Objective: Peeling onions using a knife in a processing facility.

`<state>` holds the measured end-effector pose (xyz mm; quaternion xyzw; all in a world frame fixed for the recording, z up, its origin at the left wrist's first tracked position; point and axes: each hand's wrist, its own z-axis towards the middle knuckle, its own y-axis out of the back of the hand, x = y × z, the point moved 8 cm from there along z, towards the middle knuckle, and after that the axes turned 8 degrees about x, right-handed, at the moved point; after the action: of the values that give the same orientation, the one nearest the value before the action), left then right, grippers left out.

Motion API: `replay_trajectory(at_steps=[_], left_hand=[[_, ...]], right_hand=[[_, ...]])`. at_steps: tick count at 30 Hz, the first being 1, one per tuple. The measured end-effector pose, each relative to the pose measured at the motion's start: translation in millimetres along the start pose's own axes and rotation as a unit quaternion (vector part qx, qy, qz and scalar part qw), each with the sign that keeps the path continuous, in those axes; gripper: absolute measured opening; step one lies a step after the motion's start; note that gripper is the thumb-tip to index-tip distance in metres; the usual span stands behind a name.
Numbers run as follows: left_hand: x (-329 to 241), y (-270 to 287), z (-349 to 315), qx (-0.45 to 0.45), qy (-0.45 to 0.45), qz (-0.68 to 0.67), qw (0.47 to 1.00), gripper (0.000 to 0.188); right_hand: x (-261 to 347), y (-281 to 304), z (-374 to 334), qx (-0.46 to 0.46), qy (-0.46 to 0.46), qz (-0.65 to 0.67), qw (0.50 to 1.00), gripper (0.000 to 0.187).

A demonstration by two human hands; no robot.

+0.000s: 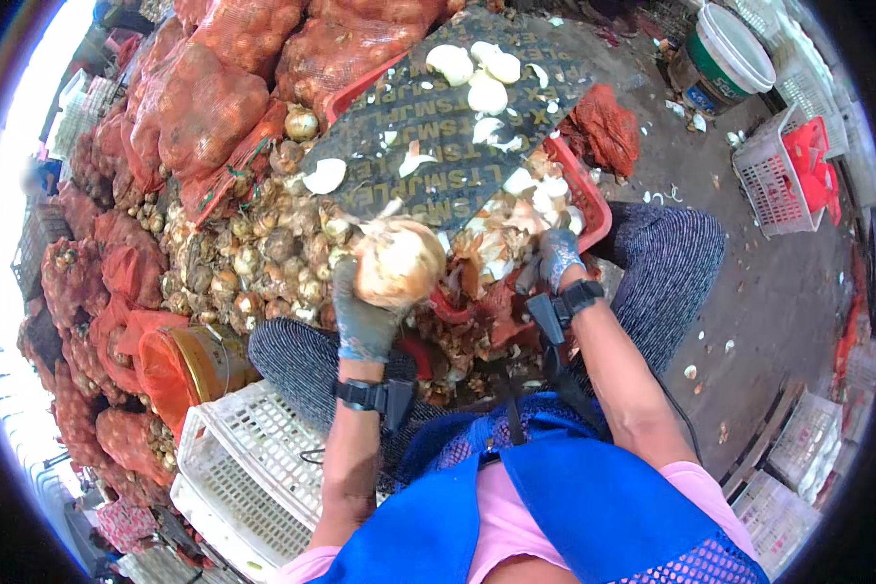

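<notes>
My left hand (362,316), in a worn grey-blue glove, is closed around a large onion (399,263) with dry yellow-brown skin. It holds the onion up in front of the near edge of a dark printed board (389,127). My right hand (559,255), gloved too, is curled beside the onion skins (496,238) at the board's near right. Whatever its fingers hold is hidden. Several peeled white onions (487,92) lie at the board's far end, with white peel scraps around them. Under the board shows a red crate (594,206).
Loose unpeeled onions (253,258) heap up on the left, below red mesh sacks (214,112) of onions. A yellow bucket (202,360) and a white crate (253,448) stand near my left leg. At the right are a lidded bucket (720,58) and a white basket (774,180).
</notes>
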<state>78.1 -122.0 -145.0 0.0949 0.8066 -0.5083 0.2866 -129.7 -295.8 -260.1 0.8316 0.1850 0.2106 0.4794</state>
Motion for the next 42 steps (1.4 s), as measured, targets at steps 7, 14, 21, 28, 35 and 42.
replay_trajectory(at_steps=[7, 14, 21, 28, 35, 42], left_hand=[[16.6, 27.1, 31.1, -0.053, -0.018, 0.048, 0.997, 0.053], [-5.8, 31.6, 66.7, -0.084, -0.040, 0.127, 0.988, 0.044], [-17.3, -13.3, 85.7, -0.088, 0.001, 0.160, 0.983, 0.038], [-45.5, 7.7, 111.7, -0.057, -0.045, 0.279, 0.957, 0.042], [-45.9, -46.6, 116.1, -0.037, -0.244, 0.692, 0.679, 0.079], [-39.4, -24.1, 111.0, -0.094, -0.161, 0.442, 0.878, 0.069]], right_hand=[[-33.0, -7.0, 48.1, -0.004, -0.091, 0.237, 0.967, 0.023], [-47.8, -57.0, 127.1, -0.038, -0.015, 0.731, 0.681, 0.032], [-48.7, -42.5, 159.5, -0.073, 0.216, 0.137, 0.964, 0.015], [-46.4, 25.7, 73.2, -0.251, -0.078, 0.328, 0.907, 0.020], [-48.9, 18.0, 31.1, -0.304, -0.152, 0.495, 0.799, 0.040], [-31.5, 69.7, -10.2, -0.304, -0.162, 0.451, 0.823, 0.041]])
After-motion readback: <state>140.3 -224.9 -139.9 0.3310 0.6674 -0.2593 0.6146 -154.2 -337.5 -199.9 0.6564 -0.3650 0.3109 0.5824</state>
